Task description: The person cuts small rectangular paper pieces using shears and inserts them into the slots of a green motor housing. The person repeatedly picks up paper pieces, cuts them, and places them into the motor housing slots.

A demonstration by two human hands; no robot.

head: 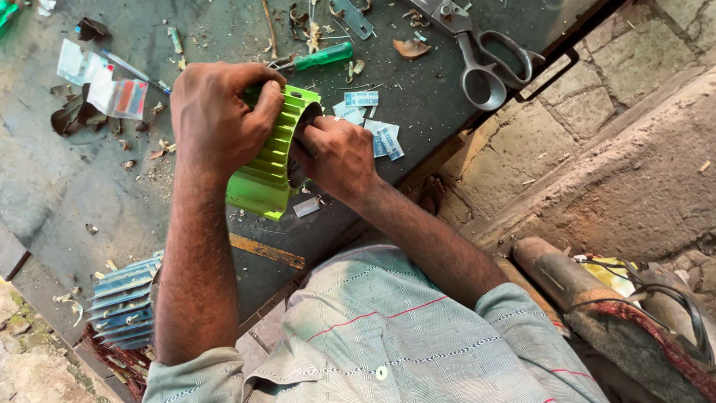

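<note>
Left hand point(216, 116) clamps bright green finned metal motor housing point(268, 160); right hand point(335, 153), fingers hidden in bore at 3 o'clock, grip indeterminate, risks cuts from sharp edges

Small blue-white labels point(371, 119) lie mid-bench; a clear red-patched packet point(112, 89) lies left.

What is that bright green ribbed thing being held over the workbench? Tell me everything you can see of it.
The green finned housing is a bright green cylinder with parallel raised ribs running along its length; it looks like painted cast metal. It lies tilted on its side just above the dark workbench, its open round end facing the right hand, whose fingers reach into the dark opening. The left hand wraps over its top and grips it. The inside is too dark to make out.
</note>
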